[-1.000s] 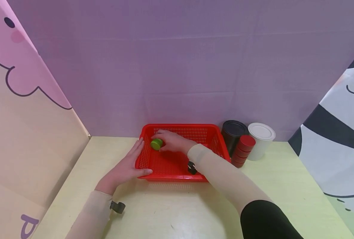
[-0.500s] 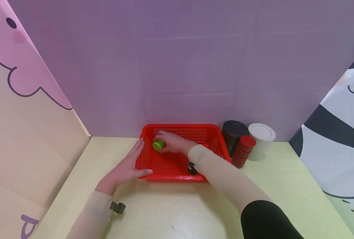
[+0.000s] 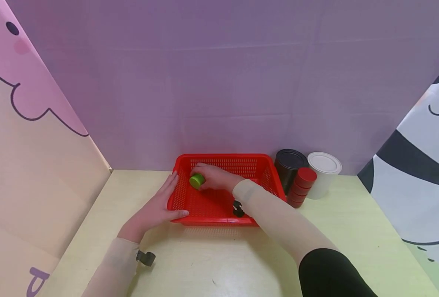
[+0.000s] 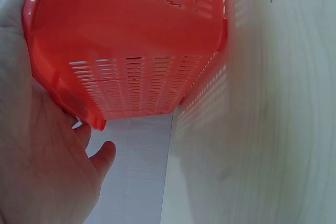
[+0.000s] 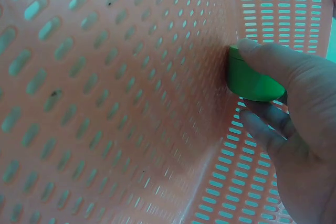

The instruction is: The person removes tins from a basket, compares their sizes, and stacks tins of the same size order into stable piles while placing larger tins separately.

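Observation:
A red slotted plastic basket [image 3: 219,212] stands against the back wall. My left hand [image 3: 159,210] rests on its left rim, with fairly straight fingers along the side and the thumb over the front corner. In the left wrist view the palm lies against the outside of the rim. Inside the basket, near its left end, my right hand [image 3: 216,177] grips a small green round container [image 3: 196,181]. From the right wrist, the thumb is on top of the green container [image 5: 253,80] and fingers are underneath; it is close to the basket floor.
Just right of the basket stand a black canister [image 3: 290,161], a leaning-looking stack of several short red cylinders [image 3: 302,187] and a white lidded canister [image 3: 325,169]. A purple cloth wall [image 3: 238,82] closes the back of the pale wooden table [image 3: 204,260].
The green container has shifted slightly right and tilted in my right hand, mostly between the two earlier frames. My left hand and the basket have stayed in place.

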The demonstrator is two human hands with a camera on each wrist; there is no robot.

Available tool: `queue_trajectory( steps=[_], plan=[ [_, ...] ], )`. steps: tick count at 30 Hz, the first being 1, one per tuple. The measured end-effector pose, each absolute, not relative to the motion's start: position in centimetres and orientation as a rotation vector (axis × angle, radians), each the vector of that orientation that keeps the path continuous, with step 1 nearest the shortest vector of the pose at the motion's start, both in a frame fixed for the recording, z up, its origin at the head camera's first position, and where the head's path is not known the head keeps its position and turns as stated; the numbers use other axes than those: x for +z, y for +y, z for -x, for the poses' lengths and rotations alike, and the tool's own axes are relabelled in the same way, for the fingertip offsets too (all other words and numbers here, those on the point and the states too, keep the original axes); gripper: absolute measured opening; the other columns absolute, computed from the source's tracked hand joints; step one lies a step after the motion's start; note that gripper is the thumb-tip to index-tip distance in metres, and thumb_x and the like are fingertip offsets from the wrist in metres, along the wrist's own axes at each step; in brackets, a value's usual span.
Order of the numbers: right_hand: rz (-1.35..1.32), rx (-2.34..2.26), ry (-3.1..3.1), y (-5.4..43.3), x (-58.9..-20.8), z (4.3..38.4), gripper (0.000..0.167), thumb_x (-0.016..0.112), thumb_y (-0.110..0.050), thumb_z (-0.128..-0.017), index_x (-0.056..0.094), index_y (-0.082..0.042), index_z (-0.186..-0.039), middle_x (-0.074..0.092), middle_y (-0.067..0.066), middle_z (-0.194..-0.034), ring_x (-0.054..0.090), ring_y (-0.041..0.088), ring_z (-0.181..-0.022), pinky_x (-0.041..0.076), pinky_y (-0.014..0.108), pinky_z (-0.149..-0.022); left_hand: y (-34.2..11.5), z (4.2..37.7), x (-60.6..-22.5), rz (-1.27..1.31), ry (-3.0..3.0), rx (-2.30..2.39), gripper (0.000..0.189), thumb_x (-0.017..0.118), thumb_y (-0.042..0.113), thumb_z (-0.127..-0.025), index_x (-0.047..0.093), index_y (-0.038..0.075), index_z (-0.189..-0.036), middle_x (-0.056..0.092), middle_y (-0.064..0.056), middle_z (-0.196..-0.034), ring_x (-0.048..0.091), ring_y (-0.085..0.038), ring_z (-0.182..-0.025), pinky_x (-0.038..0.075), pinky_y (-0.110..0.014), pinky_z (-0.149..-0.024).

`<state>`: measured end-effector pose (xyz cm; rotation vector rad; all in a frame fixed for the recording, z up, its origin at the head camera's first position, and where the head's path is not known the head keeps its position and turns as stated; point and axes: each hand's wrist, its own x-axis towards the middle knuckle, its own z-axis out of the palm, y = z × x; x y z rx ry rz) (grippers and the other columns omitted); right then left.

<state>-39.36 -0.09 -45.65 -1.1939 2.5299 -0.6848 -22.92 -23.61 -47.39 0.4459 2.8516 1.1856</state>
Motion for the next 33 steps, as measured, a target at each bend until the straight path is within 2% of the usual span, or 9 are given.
queue_trajectory(
  steps=[7,15,22,28,33],
  plan=[
    [1.177,-0.689,2.54,-0.1,-45.71,39.47,0.061,0.097,-0.019,-0.088,0.069,-0.023,-0.142,0.065,-0.009,-0.134,0.061,0.014,-0.122,0.056,0.04,-0.113,-23.71,22.9,-47.33,-0.443,2.855,1.188,0.129,0.093,0.051,-0.085,0.012,0.019,-0.18,0.002,0.004,-0.187,0.008,-0.032,-0.171,0.055,-0.062,-0.111],
    [1.183,-0.669,2.546,-0.07,-45.39,39.49,0.059,0.095,-0.02,-0.091,0.067,-0.017,-0.142,0.068,-0.003,-0.133,0.063,0.017,-0.12,0.055,0.038,-0.115,-23.6,22.83,-47.32,-0.429,2.847,1.195,0.129,0.093,0.051,-0.085,0.01,0.023,-0.18,0.002,0.005,-0.187,0.007,-0.031,-0.171,0.055,-0.06,-0.112],
    [1.162,-0.704,2.519,0.11,-45.39,39.32,0.053,0.095,-0.022,-0.09,0.066,-0.02,-0.134,0.069,-0.004,-0.123,0.064,0.017,-0.113,0.059,0.036,-0.108,-23.4,22.67,-47.14,-0.456,2.852,1.202,0.128,0.093,0.049,-0.086,0.013,0.015,-0.179,0.003,0.0,-0.187,0.007,-0.035,-0.171,0.054,-0.062,-0.112],
    [1.187,-0.721,2.497,0.17,-45.35,39.53,0.05,0.094,-0.023,-0.091,0.066,-0.019,-0.133,0.069,-0.004,-0.119,0.065,0.017,-0.11,0.06,0.035,-0.104,-23.41,22.6,-47.02,-0.438,2.85,1.189,0.129,0.093,0.05,-0.085,0.012,0.018,-0.18,0.002,0.005,-0.186,0.007,-0.03,-0.171,0.056,-0.06,-0.111],
    [1.173,-0.779,2.497,0.53,-44.95,39.64,0.048,0.095,-0.022,-0.091,0.067,-0.019,-0.13,0.069,-0.003,-0.116,0.065,0.019,-0.108,0.062,0.034,-0.1,-23.44,22.68,-47.1,-0.452,2.848,1.204,0.13,0.094,0.049,-0.084,0.012,0.018,-0.18,0.003,0.004,-0.187,0.008,-0.032,-0.171,0.057,-0.06,-0.109]
  ],
)
